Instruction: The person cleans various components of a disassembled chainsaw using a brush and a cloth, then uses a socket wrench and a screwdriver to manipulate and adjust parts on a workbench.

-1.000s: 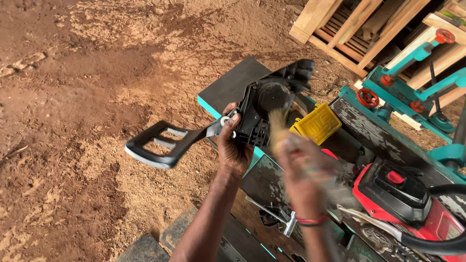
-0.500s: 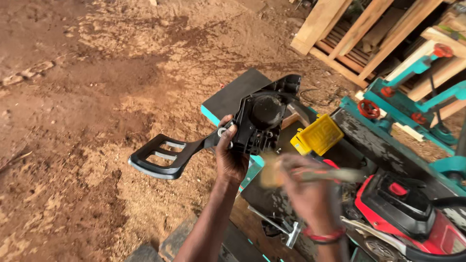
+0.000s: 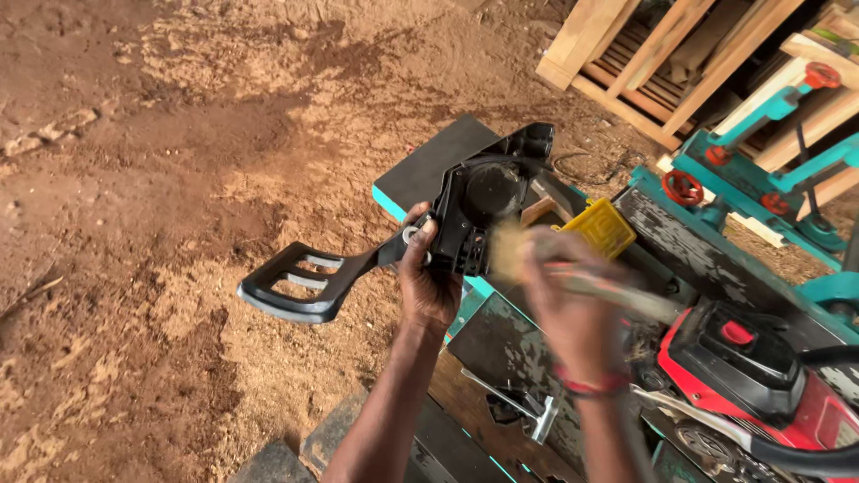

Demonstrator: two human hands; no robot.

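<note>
**Kid:** What is the left hand point(image 3: 429, 286) holding?

**Helper:** It is closed tight around a black plastic machine cover with a long looped handle point(image 3: 407, 241). The fingers wrap the narrow part where the handle meets the round body. The cover is up in the air, near the middle of the frame. Its handle points to the lower left.

**Kid:** And the right hand point(image 3: 573, 309)?

**Helper:** It is closed around a brush with pale bristles and a thin handle point(image 3: 573, 277). It is blurry, so I cannot tell just how the fingers sit. The bristles are right beside the cover's round part.

**Kid:** So what step is this?

**Helper:** I think it is brushing dust off the cover. It looks like the middle of that job.

**Kid:** What does the next move need?

**Helper:** I think the left hand must keep the cover steady, maybe turn it, so the bristles can reach the other corners.

**Kid:** What is around the hands?

**Helper:** Below them is a dark, worn metal table with teal edges point(image 3: 689, 259). A small yellow plastic box point(image 3: 604, 228) sits on it, just right of the cover. A red and black motor tool point(image 3: 761, 376) lies at the lower right. A grey metal T-shaped wrench point(image 3: 523, 407) lies near the bottom middle. Pale wooden pallets point(image 3: 644, 63) stand at the upper right. Brown dirt with sawdust point(image 3: 161, 179) fills the left side.
</note>
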